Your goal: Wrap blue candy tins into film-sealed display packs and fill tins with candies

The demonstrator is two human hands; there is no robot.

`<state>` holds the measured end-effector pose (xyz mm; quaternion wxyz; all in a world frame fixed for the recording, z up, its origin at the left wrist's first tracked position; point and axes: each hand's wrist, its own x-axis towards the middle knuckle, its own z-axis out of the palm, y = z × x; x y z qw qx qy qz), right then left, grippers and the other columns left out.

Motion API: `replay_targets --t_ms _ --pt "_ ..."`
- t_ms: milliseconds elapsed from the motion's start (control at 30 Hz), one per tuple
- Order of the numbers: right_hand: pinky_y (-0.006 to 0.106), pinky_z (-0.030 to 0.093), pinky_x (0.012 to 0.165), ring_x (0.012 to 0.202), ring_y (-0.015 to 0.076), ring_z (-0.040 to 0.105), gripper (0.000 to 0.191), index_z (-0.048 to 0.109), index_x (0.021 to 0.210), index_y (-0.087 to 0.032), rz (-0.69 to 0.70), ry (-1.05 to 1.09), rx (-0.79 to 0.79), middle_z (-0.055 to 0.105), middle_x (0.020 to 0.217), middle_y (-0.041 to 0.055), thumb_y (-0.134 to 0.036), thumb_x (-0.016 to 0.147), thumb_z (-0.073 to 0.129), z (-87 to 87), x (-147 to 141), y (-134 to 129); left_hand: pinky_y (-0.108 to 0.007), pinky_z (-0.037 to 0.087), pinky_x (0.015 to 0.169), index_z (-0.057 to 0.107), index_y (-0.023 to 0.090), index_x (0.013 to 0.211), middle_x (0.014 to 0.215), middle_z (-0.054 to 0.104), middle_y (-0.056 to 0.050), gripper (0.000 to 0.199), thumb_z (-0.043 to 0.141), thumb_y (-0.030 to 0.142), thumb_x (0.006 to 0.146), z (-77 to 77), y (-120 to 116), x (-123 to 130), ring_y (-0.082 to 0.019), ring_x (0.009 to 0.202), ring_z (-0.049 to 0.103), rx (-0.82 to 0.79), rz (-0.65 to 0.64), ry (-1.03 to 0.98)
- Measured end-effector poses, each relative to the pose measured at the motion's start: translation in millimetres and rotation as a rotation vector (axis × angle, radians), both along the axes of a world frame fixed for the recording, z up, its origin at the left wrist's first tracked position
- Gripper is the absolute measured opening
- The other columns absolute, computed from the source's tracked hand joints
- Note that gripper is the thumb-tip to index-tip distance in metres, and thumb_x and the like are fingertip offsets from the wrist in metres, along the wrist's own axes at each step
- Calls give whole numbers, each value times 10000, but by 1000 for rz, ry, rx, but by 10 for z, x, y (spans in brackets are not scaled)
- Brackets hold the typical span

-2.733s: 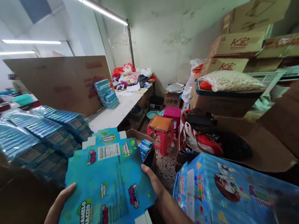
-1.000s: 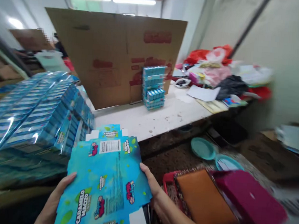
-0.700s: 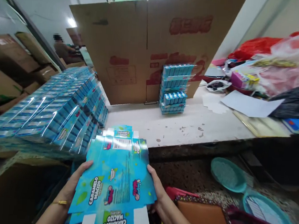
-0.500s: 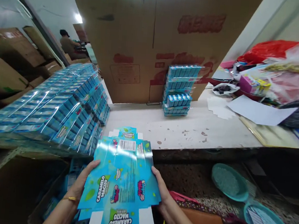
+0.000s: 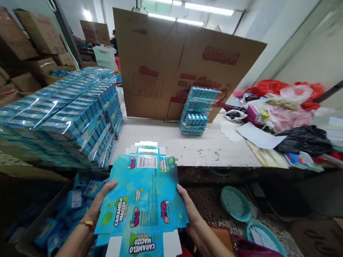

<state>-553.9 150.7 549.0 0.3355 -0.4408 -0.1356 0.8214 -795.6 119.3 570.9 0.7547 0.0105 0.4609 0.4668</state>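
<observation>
A flat, unfolded blue candy carton (image 5: 145, 197) printed "Caramelo Macizo" lies between my hands, tilted toward the table's front edge. My left hand (image 5: 98, 204) grips its left side, thumb on the printed face and fingers hidden underneath. On the opposite side my right hand (image 5: 189, 207) holds the edge the same way. Whether more sheets lie under the top one I cannot tell. Below my left hand, a box (image 5: 24, 237) contains several small blue packs (image 5: 75, 200).
Wrapped blue packs (image 5: 72, 109) are piled high at left. A smaller stack (image 5: 195, 112) stands on the white table (image 5: 147, 130) before a big cardboard sheet (image 5: 153, 56). Bags and papers (image 5: 260, 135) crowd the right end; turquoise basins (image 5: 235, 203) sit below.
The view has tilted up and turned slightly right, showing ceiling lights and more of the right side. Both hands still hold the carton sheet, in nearly the same pose.
</observation>
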Motion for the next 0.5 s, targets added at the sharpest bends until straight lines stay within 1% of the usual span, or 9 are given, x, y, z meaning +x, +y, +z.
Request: replay_targets --t_ms 67,133,267,333,400,500 --pt "383 455 848 912 242 615 580 512 1156 -77 -11 5 26 644 1010 141 -506 767 504 50 52 9 -424 538 634 508 60 1172 767 695 -151 499 566 315 747 -38 11 40 -313 707 658 36 1 -5" --pt "381 449 857 926 239 609 585 505 1164 -73 -23 6 45 642 1016 140 -504 768 503 73 122 51 -446 534 662 509 66 1175 795 694 -156 500 560 326 750 -48 55 110 -322 738 655 28 2 2" --pt "363 446 857 906 225 615 564 527 1137 -78 -32 -8 57 647 1004 132 -497 759 518 70 332 272 -452 537 652 507 58 1174 767 694 -155 492 547 312 755 9 246 332 -317 701 658 -32 22 68" --pt "357 446 853 895 221 617 560 539 1123 -83 -20 3 66 647 1003 129 -502 752 523 33 501 469 -432 543 634 511 58 1167 728 695 -140 483 563 282 743 43 411 508 -303 665 660 -32 36 85" --pt "359 443 852 897 225 616 569 540 1123 -80 14 43 69 647 1003 132 -511 752 517 -52 740 737 -421 546 613 521 58 1153 690 693 -125 468 571 254 731 52 641 761 -294 630 659 -48 53 84" --pt "357 440 847 894 230 615 569 539 1125 -75 59 93 49 653 986 129 -511 760 504 -269 1251 1280 -438 544 597 532 64 1134 692 691 -126 464 568 279 724 -5 1134 1308 -305 629 657 -98 87 79"
